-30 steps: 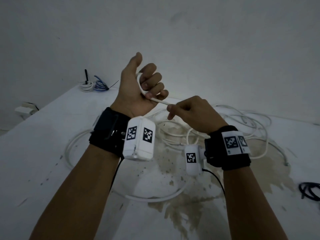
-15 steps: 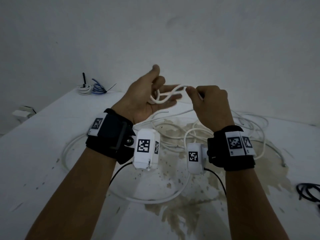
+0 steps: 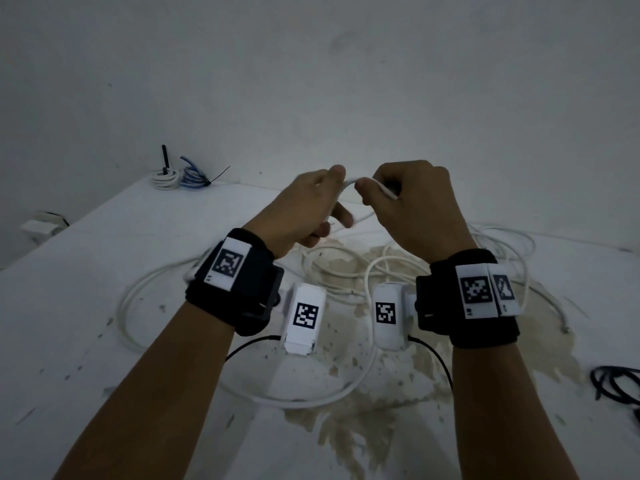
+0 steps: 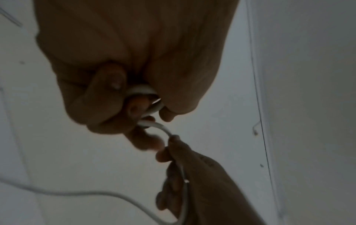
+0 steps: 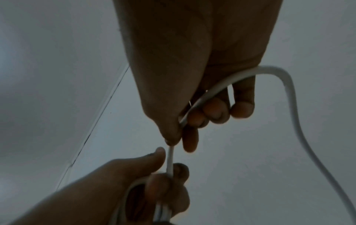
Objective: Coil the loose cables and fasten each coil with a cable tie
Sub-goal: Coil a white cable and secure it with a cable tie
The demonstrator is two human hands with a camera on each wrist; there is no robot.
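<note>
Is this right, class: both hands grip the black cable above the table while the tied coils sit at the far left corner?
Not quite: the cable both hands grip is white, as the head view shows. The left hand and right hand do grip it above the table, with tied coils far left.

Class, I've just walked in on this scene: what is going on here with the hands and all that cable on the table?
A person is winding a white cable into a coil. The left hand holds the first small loops, and the right hand pinches the next stretch right beside it. Most of the cable lies loose on the stained white table. Two tied coils sit at the far corner; a dark cable waits at the right edge.
</note>
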